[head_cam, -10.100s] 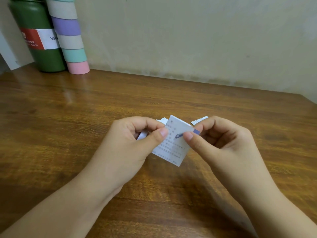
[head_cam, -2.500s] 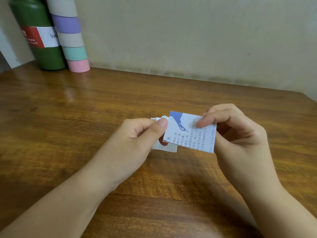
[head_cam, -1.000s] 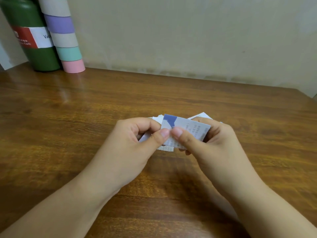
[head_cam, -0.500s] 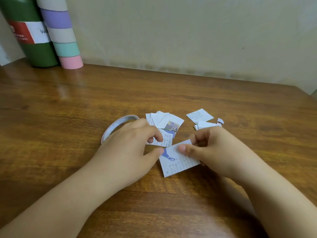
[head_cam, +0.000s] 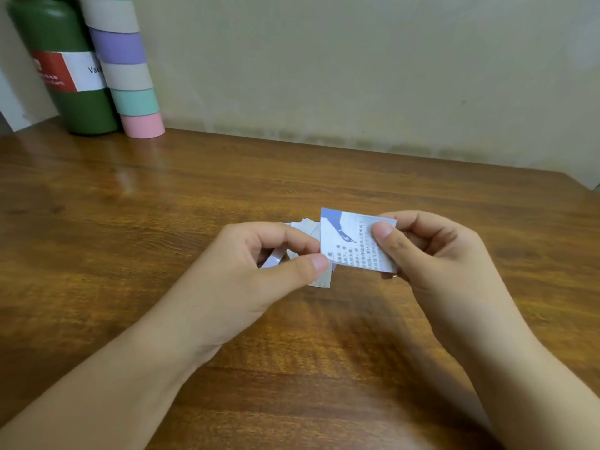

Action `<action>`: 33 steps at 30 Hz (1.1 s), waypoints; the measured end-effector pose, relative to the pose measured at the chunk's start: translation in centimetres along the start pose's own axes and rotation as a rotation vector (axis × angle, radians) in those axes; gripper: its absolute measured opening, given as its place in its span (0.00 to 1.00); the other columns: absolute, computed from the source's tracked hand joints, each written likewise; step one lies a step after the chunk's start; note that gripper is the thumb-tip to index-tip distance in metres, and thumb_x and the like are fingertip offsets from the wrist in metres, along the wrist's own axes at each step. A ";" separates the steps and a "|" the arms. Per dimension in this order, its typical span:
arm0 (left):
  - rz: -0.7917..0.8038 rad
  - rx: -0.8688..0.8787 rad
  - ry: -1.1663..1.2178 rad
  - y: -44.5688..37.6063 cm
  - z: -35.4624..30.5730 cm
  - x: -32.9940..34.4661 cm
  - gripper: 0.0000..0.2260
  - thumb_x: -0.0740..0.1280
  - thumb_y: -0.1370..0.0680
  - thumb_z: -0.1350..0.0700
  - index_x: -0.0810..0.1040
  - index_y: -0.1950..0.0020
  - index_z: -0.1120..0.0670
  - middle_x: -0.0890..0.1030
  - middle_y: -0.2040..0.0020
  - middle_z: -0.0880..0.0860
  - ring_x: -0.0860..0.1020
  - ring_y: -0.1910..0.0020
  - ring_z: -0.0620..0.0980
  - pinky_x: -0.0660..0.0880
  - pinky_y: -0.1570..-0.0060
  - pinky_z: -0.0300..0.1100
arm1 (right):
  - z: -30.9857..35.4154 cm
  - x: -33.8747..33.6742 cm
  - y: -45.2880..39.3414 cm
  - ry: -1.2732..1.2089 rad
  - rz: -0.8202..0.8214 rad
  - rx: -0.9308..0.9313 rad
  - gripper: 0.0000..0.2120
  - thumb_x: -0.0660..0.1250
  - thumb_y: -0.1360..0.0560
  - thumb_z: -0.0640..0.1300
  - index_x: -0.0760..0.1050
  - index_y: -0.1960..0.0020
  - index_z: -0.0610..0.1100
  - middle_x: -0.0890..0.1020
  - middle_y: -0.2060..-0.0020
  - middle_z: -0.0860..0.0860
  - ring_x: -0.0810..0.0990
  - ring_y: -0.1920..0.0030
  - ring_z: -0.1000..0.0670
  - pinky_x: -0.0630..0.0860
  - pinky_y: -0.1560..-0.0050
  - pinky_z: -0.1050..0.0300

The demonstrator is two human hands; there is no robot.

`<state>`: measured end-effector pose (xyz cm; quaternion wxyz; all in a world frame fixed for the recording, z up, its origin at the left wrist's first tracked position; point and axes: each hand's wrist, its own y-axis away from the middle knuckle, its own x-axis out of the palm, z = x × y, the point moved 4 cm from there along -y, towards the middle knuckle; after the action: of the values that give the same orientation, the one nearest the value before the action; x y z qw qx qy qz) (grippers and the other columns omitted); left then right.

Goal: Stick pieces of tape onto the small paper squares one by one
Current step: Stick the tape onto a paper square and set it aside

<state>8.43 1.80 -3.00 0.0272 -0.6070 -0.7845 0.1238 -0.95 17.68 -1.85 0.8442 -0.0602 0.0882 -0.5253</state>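
Note:
I hold a small paper square (head_cam: 349,245), printed with text and a blue drawing, above the wooden table (head_cam: 162,222). My right hand (head_cam: 431,251) pinches its right side, thumb on the front. My left hand (head_cam: 259,271) curls round a pale tape roll (head_cam: 275,256), mostly hidden in the fingers. Its thumb and forefinger meet at the square's lower left edge. I cannot make out a tape strip there. More paper squares (head_cam: 305,226) lie on the table behind the hands, largely hidden.
A green bottle (head_cam: 65,76) with a red and white label stands at the back left against the wall. Beside it is a tall stack of coloured tape rolls (head_cam: 130,76). The table's right corner (head_cam: 584,190) is near.
Half a second ago the printed square lay on the table under both hands, with the tape roll beside my left hand. Now both are lifted, the roll in my left hand.

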 end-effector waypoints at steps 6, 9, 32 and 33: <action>-0.006 0.043 -0.011 0.0 -0.4 0.4 0.10 0.72 0.37 0.45 0.83 0.61 0.49 0.78 0.59 0.64 0.72 0.61 0.55 0.67 0.54 0.48 | -0.1 0.3 0.1 -0.001 0.012 -0.018 0.03 0.69 0.27 0.42 0.79 0.54 0.47 0.79 0.73 0.50 0.74 0.72 0.56 0.71 0.68 0.67; -0.015 0.087 -0.035 0.0 -0.6 0.4 0.09 0.72 0.36 0.45 0.83 0.62 0.49 0.77 0.60 0.65 0.72 0.63 0.61 0.66 0.55 0.49 | -0.2 0.6 0.4 0.115 0.037 -0.086 0.07 0.69 0.27 0.43 0.77 0.51 0.54 0.81 0.66 0.50 0.75 0.68 0.55 0.70 0.66 0.69; -0.069 -0.004 0.087 0.2 -1.2 0.8 0.10 0.68 0.34 0.59 0.74 0.74 0.49 0.73 0.74 0.43 0.69 0.77 0.37 0.65 0.73 0.25 | -0.4 1.8 1.2 -0.004 0.032 -0.120 0.17 0.63 0.24 0.51 0.80 0.59 0.38 0.83 0.61 0.42 0.80 0.56 0.40 0.75 0.46 0.36; -0.070 -0.011 0.092 0.1 -1.2 0.8 0.10 0.68 0.34 0.59 0.74 0.74 0.50 0.72 0.74 0.43 0.68 0.77 0.38 0.64 0.74 0.26 | -0.5 1.7 1.1 -0.011 0.029 -0.114 0.17 0.63 0.25 0.51 0.81 0.59 0.39 0.83 0.61 0.43 0.81 0.56 0.42 0.76 0.45 0.37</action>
<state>8.60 2.76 -1.97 0.0641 -0.5842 -0.8040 0.0905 0.66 16.61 -2.71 0.8475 -0.1096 0.1140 -0.5066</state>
